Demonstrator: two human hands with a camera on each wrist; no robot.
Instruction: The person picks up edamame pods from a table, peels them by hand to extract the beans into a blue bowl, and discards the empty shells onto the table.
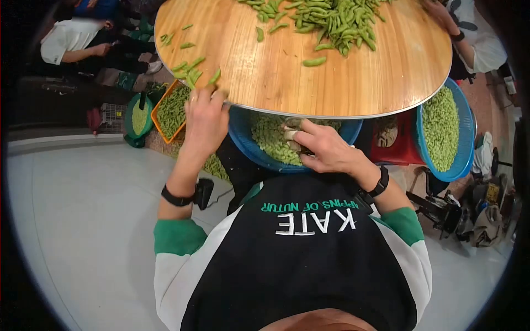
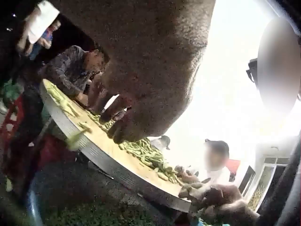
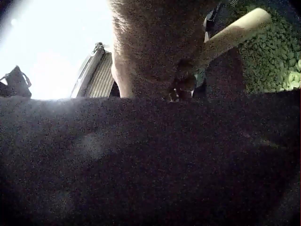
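Over the near left edge of the round wooden tabletop (image 1: 248,71), my left hand (image 1: 207,118) has its fingers loosely bent beside a few green bean pods (image 1: 192,75). A blurred pod (image 2: 75,139) shows at the table rim in the left wrist view, apart from the fingers. My right hand (image 1: 326,148) is above a blue basket (image 1: 241,140) of shelled green beans (image 1: 270,140). Its fingers are bent together, with pale wraps (image 1: 292,134) on them. I cannot tell whether they pinch a bean. Dark cloth fills most of the right wrist view.
A large pile of pods (image 1: 337,25) lies at the table's far side. Another blue basket (image 1: 466,140) of shelled beans stands right, beside a red stool (image 1: 400,146). An orange crate (image 1: 160,118) of pods and a green basin (image 1: 144,126) sit left. Other people (image 1: 477,47) are around the table.
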